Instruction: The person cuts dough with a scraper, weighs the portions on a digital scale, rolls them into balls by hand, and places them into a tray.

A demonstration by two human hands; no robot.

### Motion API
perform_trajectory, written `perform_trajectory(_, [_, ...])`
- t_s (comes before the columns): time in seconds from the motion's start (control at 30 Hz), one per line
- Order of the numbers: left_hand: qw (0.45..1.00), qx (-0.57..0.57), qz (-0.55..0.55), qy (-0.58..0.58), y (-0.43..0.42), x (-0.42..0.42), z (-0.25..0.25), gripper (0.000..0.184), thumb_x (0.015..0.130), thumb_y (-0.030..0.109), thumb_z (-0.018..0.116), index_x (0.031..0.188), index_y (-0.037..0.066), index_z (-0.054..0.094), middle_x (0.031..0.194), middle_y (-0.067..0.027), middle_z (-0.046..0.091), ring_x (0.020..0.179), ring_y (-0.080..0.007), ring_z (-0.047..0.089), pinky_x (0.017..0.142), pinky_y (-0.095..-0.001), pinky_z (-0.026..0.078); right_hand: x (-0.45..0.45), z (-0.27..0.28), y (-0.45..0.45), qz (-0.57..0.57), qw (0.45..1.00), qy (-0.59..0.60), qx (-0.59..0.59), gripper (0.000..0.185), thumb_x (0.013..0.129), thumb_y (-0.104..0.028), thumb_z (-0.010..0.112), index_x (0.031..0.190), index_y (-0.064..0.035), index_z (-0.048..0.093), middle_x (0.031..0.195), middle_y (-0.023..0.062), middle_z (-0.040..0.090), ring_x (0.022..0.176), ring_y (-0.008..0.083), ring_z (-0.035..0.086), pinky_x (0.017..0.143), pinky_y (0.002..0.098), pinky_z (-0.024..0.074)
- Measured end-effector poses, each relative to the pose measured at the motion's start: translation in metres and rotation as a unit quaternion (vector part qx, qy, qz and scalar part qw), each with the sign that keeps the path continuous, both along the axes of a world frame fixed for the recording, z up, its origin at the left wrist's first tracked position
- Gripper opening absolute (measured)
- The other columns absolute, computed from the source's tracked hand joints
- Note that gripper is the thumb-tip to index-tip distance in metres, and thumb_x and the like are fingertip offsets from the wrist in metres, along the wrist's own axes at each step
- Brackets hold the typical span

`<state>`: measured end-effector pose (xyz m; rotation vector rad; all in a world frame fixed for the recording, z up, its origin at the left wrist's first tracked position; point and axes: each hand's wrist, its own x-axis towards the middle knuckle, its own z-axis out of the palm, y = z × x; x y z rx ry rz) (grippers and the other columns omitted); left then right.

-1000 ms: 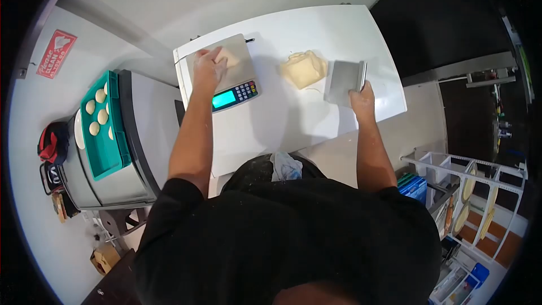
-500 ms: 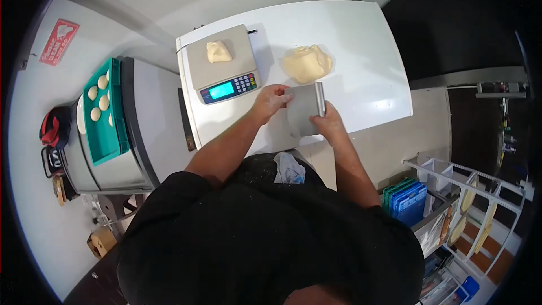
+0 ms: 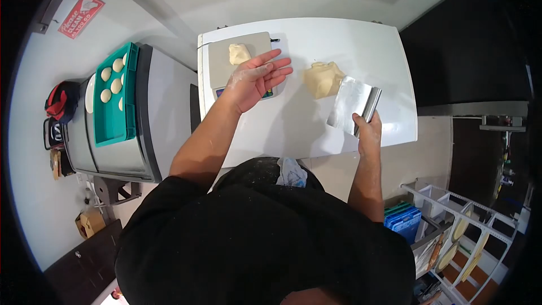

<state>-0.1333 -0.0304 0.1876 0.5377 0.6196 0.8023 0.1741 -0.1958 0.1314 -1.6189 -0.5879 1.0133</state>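
At the desk (image 3: 375,48), left grip (image 3: 252,83) wide open, empty, right grip (image 3: 369,134) closed on one scraper (image 3: 351,101), two doughs (image 3: 324,79), "CLEAN" on sign (image 3: 82,15)

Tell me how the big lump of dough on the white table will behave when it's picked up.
The lump of dough will probably sag and stretch, judging by its soft, uneven folds. It may cling to fingers; the left hand has pale smears on it. It seems unlikely to roll, sitting broad on the table.
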Motion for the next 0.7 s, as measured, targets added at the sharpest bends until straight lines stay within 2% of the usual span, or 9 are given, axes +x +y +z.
perform_trajectory(0.1, [0.999,0.023,-0.013,-0.025,-0.001,0.002,0.029,0.04,0.102,0.002,0.053,0.142,-0.003,0.05,0.134,-0.023,0.062,0.121,-0.0311,0.065,0.101,-0.0362,0.057,-0.015,0.002,0.006,0.009,0.998,0.052,0.022,0.038,0.087,0.001,0.064,0.124,0.0032,0.057,0.107,0.0091,0.066,0.093,0.0179,0.064,0.086,0.0331,0.0517])
perform_trajectory(0.17, [0.997,0.072,-0.004,0.012,-0.006,0.007,0.041,0.042,0.102,0.004,0.056,0.143,-0.002,0.051,0.131,-0.0211,0.064,0.118,-0.0293,0.067,0.099,-0.0358,0.057,-0.021,0.003,0.01,0.008,0.993,0.117,0.031,0.039,0.087,0.002,0.063,0.126,0.0032,0.056,0.108,0.0094,0.067,0.094,0.0184,0.065,0.088,0.0341,0.0523])
perform_trajectory(0.37, [0.985,0.131,0.023,0.109,-0.011,0.017,0.029,0.042,0.098,0.008,0.065,0.138,0.0,0.057,0.122,-0.0167,0.07,0.108,-0.0241,0.07,0.094,-0.0342,0.057,-0.022,0.024,0.014,0.05,0.976,0.193,0.092,0.043,0.088,0.001,0.064,0.13,0.0026,0.054,0.112,0.0101,0.067,0.098,0.0198,0.066,0.089,0.0356,0.0537])
perform_trajectory(0.47, [0.979,0.097,-0.013,0.177,-0.018,0.023,0.033,0.034,0.095,0.009,0.071,0.127,-0.001,0.065,0.111,-0.0133,0.073,0.099,-0.0196,0.07,0.089,-0.0341,0.057,-0.029,0.035,0.015,0.064,0.97,0.211,0.105,0.045,0.088,0.001,0.065,0.132,0.0021,0.054,0.113,0.0099,0.066,0.1,0.0198,0.065,0.089,0.0359,0.0541])
perform_trajectory(0.6, [0.968,0.173,-0.079,0.162,-0.037,0.054,0.054,0.025,0.094,0.012,0.073,0.115,-0.001,0.07,0.102,-0.01,0.073,0.093,-0.0168,0.07,0.086,-0.0341,0.058,-0.038,0.041,0.011,0.109,0.961,0.227,0.114,0.046,0.089,0.0,0.066,0.133,0.0014,0.053,0.112,0.0093,0.066,0.101,0.0195,0.065,0.088,0.0365,0.0546])
perform_trajectory(0.7, [0.971,0.16,-0.081,0.156,-0.034,0.06,0.04,0.023,0.094,0.013,0.073,0.112,-0.001,0.071,0.1,-0.0095,0.074,0.092,-0.016,0.069,0.084,-0.0334,0.058,-0.042,0.044,0.01,0.107,0.958,0.244,0.107,0.045,0.089,0.0,0.065,0.133,0.0014,0.054,0.113,0.0093,0.066,0.102,0.0192,0.065,0.089,0.0359,0.054])
